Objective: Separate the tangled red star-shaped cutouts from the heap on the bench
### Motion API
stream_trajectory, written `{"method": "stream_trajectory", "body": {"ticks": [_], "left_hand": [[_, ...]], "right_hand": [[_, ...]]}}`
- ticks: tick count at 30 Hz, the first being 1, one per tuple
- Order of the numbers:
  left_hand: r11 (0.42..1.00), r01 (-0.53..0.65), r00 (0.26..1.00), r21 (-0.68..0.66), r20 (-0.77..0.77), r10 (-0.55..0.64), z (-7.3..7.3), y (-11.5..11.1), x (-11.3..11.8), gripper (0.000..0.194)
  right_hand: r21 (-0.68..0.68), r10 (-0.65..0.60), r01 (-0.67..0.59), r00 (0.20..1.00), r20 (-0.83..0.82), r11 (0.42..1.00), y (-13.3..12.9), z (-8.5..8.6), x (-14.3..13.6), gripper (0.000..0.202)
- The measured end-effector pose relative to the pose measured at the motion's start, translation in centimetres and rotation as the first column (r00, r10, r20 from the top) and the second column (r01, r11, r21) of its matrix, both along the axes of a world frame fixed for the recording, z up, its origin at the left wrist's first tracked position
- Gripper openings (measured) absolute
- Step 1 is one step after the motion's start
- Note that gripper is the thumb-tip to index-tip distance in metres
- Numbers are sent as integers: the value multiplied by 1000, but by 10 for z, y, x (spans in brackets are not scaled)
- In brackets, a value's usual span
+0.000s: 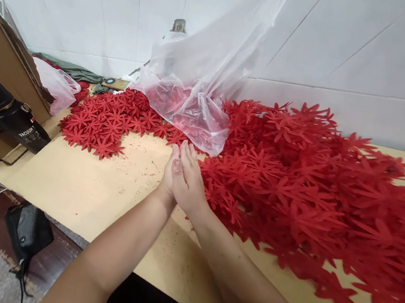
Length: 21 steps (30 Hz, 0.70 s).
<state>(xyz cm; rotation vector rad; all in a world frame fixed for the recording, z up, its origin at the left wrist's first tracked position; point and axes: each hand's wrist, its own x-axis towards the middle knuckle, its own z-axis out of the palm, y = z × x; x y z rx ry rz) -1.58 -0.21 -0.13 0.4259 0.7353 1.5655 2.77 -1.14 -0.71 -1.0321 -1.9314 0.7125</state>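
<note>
Both hands lie pressed side by side, fingers straight and flat, gripping nothing: the left hand (168,179) is mostly hidden behind the right hand (188,182), and both rest on the wooden table (103,192) at the near edge of the large heap of red cut-out flowers (308,188). Their fingertips point toward the clear plastic bag (201,85), which slumps open against the tiled wall and already holds some flowers. A smaller, flatter patch of flowers (105,118) lies to the left of the bag. Judged from the pose, the step in hand is gathering or pushing loose flowers along the table. The next move probably calls for cupping the palms and sliding them under a manageable bunch without scattering pieces off the edge.
</note>
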Motion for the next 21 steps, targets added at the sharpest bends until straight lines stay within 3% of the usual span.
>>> {"method": "stream_trajectory", "body": {"ticks": [3,8,11,15,21], "left_hand": [[995,65,998,-82,6,-65,10,-6,-6,63],[984,29,999,-178,40,-22,20,-7,-5,64],[998,-15,999,-57,27,17,18,-5,0,60],[992,18,999,123,30,-22,17,-9,4,56],[999,-49,991,-12,127,50,21,-13,7,58]], "right_hand": [[-26,39,-39,999,-24,999,-11,1,2,82],[-89,3,-13,993,-114,996,-15,-2,2,74],[-39,-8,5,995,-95,999,-2,2,0,69],[28,-103,104,994,-33,994,21,11,-2,65],[35,-176,183,974,-139,983,40,10,-7,69]]}}
